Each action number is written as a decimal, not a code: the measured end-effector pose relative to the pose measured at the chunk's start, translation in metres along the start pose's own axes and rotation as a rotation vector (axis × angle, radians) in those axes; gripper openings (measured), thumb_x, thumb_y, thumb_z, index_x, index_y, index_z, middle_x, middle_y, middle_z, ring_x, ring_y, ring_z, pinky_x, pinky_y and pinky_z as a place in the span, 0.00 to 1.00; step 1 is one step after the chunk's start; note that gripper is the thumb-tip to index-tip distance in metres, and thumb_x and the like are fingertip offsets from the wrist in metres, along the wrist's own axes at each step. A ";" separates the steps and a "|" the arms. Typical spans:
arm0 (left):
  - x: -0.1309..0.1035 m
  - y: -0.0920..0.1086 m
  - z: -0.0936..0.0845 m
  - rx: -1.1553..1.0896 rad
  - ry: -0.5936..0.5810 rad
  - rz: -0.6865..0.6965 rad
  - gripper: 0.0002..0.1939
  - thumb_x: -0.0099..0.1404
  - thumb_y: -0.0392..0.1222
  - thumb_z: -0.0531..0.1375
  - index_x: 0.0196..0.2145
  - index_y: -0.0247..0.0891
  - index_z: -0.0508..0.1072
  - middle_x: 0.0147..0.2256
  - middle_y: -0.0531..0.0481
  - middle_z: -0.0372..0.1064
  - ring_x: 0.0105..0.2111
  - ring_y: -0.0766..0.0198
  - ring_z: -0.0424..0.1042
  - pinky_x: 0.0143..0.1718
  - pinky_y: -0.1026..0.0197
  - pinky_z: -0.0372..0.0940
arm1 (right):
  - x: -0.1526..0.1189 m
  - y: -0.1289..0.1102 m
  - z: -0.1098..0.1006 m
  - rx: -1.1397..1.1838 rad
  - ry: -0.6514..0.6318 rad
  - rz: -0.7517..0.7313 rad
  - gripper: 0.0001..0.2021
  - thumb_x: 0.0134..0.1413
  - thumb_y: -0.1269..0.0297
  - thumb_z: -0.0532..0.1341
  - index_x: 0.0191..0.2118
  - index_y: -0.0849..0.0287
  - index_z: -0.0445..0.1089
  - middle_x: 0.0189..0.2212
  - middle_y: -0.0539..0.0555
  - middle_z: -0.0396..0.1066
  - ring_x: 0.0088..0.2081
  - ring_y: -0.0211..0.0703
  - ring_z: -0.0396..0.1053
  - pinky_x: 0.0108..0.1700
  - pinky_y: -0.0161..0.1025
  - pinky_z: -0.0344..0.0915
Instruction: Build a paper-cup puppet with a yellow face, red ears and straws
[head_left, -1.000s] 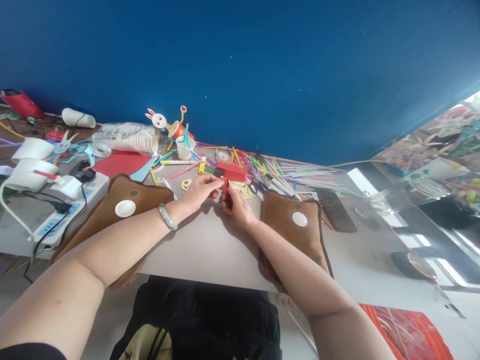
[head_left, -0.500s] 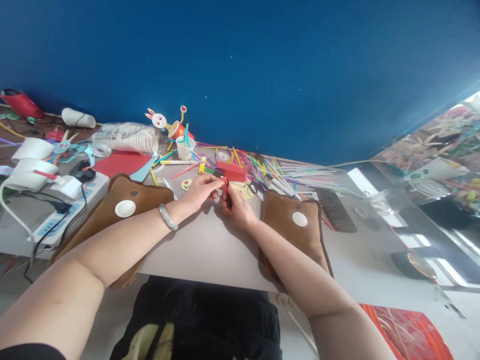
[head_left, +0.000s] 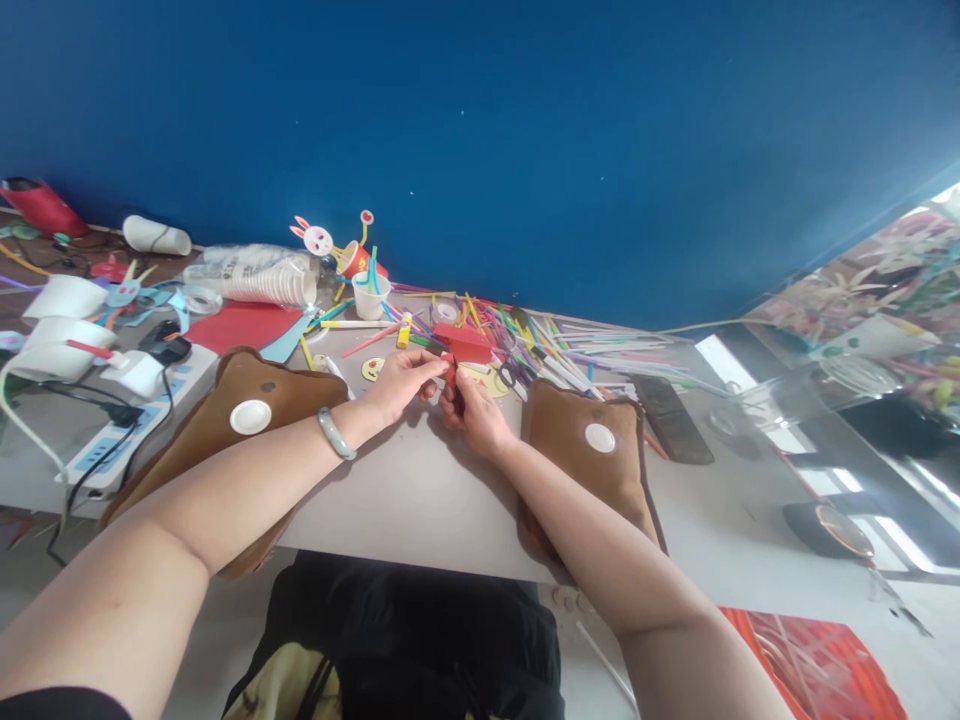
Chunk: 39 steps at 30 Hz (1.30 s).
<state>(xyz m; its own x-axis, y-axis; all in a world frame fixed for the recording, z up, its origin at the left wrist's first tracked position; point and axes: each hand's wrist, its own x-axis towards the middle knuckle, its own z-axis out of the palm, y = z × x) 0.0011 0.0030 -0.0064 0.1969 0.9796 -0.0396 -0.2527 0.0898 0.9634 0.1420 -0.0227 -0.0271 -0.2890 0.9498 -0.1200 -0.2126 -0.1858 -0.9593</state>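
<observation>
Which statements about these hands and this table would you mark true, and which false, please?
1. A pale green, ring-shaped bangle circles the left wrist. True.
2. The right wrist wears a matching bangle. False: the right wrist is bare.
3. The left hand pinches a small red piece beside the right hand. True.
4. A dark rectangular slab lies right of a brown cushion. True.
5. The yellow cylindrical glue stick is inside the white paper cup. False: the glue stick is outside the cup.

Single head-worn view faces forward and down across the table (head_left: pixel 405 510). Coverage runs from near lap (head_left: pixel 420 625) to far blue wall (head_left: pixel 480 140).
</observation>
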 end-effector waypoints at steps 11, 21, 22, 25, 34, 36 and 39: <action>0.000 -0.001 -0.001 0.006 -0.003 0.004 0.10 0.54 0.44 0.68 0.24 0.35 0.73 0.19 0.54 0.65 0.17 0.73 0.61 0.19 0.67 0.55 | 0.002 0.003 -0.002 0.048 0.005 0.004 0.27 0.53 0.35 0.59 0.26 0.56 0.57 0.18 0.43 0.55 0.16 0.28 0.43 0.19 0.32 0.41; 0.001 -0.001 -0.001 0.004 0.018 -0.003 0.12 0.52 0.45 0.68 0.26 0.35 0.73 0.21 0.54 0.68 0.17 0.73 0.61 0.19 0.66 0.53 | 0.005 -0.002 -0.005 0.078 0.134 -0.033 0.28 0.52 0.33 0.58 0.27 0.55 0.56 0.17 0.43 0.56 0.15 0.28 0.42 0.19 0.32 0.40; 0.001 -0.001 -0.001 -0.001 0.020 -0.001 0.12 0.52 0.46 0.68 0.26 0.35 0.73 0.22 0.54 0.69 0.17 0.74 0.61 0.19 0.66 0.53 | 0.005 -0.003 -0.006 0.086 0.164 -0.051 0.27 0.52 0.33 0.58 0.27 0.55 0.56 0.17 0.43 0.56 0.15 0.28 0.42 0.19 0.32 0.40; 0.002 -0.001 -0.003 0.007 0.030 0.021 0.13 0.54 0.47 0.68 0.28 0.36 0.73 0.25 0.53 0.72 0.18 0.74 0.61 0.19 0.67 0.53 | 0.005 -0.005 -0.009 0.089 0.215 -0.112 0.24 0.49 0.40 0.65 0.26 0.56 0.58 0.16 0.41 0.52 0.15 0.28 0.43 0.19 0.32 0.41; 0.002 -0.006 -0.006 0.179 -0.031 0.163 0.13 0.55 0.49 0.68 0.30 0.36 0.76 0.21 0.54 0.68 0.19 0.71 0.63 0.21 0.66 0.57 | 0.003 -0.005 -0.011 -0.133 0.264 -0.179 0.16 0.44 0.54 0.70 0.36 0.59 0.71 0.23 0.47 0.68 0.19 0.30 0.52 0.21 0.32 0.49; 0.002 -0.006 -0.006 0.207 -0.038 0.172 0.14 0.55 0.51 0.68 0.30 0.36 0.75 0.21 0.54 0.67 0.19 0.71 0.64 0.21 0.66 0.58 | 0.003 -0.004 -0.013 -0.215 0.293 -0.251 0.14 0.46 0.55 0.68 0.34 0.59 0.71 0.23 0.47 0.68 0.20 0.31 0.54 0.23 0.33 0.52; 0.001 -0.004 -0.005 0.179 -0.009 0.119 0.17 0.58 0.55 0.65 0.32 0.36 0.74 0.25 0.52 0.70 0.19 0.72 0.64 0.19 0.67 0.57 | 0.002 -0.005 -0.018 -0.455 0.364 -0.427 0.09 0.51 0.58 0.65 0.33 0.58 0.73 0.22 0.47 0.68 0.22 0.33 0.56 0.26 0.34 0.56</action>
<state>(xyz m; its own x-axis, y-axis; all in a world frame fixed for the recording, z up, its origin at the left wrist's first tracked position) -0.0023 0.0049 -0.0113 0.1842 0.9797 0.0791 -0.1021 -0.0609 0.9929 0.1594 -0.0149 -0.0277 0.0783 0.9545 0.2876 0.1949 0.2683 -0.9434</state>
